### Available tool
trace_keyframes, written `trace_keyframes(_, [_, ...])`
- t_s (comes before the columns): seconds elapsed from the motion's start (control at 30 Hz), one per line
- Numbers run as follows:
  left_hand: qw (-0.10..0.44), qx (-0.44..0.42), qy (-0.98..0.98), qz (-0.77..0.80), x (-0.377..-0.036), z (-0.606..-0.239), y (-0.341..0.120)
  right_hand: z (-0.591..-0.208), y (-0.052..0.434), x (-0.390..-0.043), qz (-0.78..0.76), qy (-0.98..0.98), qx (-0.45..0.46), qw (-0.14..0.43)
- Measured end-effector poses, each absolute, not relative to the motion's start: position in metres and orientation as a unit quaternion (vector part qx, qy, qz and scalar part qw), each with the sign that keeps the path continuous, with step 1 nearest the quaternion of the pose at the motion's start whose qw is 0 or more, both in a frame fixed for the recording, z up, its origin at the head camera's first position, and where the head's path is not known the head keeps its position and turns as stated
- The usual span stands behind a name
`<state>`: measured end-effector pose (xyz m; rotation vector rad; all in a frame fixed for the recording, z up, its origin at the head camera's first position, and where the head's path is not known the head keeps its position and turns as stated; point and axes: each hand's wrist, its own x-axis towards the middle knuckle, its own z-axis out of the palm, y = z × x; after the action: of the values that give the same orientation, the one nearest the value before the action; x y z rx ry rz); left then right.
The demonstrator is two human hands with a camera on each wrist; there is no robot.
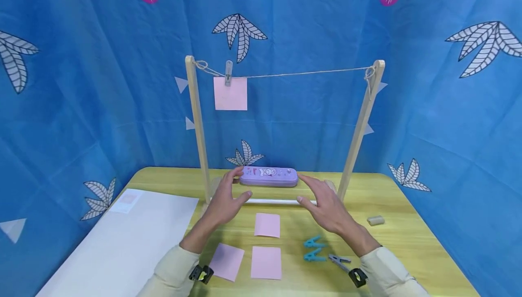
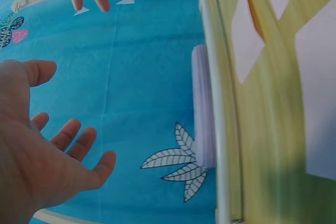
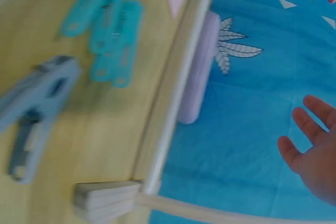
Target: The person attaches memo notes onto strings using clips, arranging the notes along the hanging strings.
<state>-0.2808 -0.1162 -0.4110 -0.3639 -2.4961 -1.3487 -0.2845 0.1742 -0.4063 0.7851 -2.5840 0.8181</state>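
Both hands are raised over the table with fingers spread and nothing in them. My left hand (image 1: 224,199) is on the left, its palm turned toward my right hand (image 1: 326,204). Between and beyond them lies a purple pencil case (image 1: 268,176) with a cartoon print, and the fingertips overlap its ends in the head view. Above, a pink paper square (image 1: 230,99) hangs from a string (image 1: 302,74), held by a grey clothespin (image 1: 228,74). Below the right hand lie teal clothespins (image 3: 113,30) and another grey clothespin (image 3: 47,103).
Several pink paper squares (image 1: 266,263) lie on the wooden table (image 1: 408,251). A wooden stand (image 1: 360,129) carries the string between two posts, with a white bar (image 1: 273,202) low across it. A white sheet (image 1: 134,242) covers the left side. Blue patterned cloth (image 1: 285,29) surrounds the table.
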Motion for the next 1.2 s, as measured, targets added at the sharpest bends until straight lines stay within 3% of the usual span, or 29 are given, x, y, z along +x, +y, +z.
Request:
trace_keyframes(0.4, [0.058, -0.109, -0.876, -0.466, -0.277, -0.436, -0.116, -0.443, 0.191, -0.271, 0.293, -0.917, 0.249, 0.11])
trace_keyframes(0.93, [-0.05, -0.098, -0.874, -0.473, -0.287, -0.468, -0.108, -0.474, 0.214, -0.253, 0.28, -0.937, 0.207, 0.002])
trace_keyframes(1.2, [-0.052, -0.124, -0.91, -0.391, -0.29, -0.483, -0.106, -0.478, 0.221, -0.249, 0.274, -0.94, 0.203, -0.026])
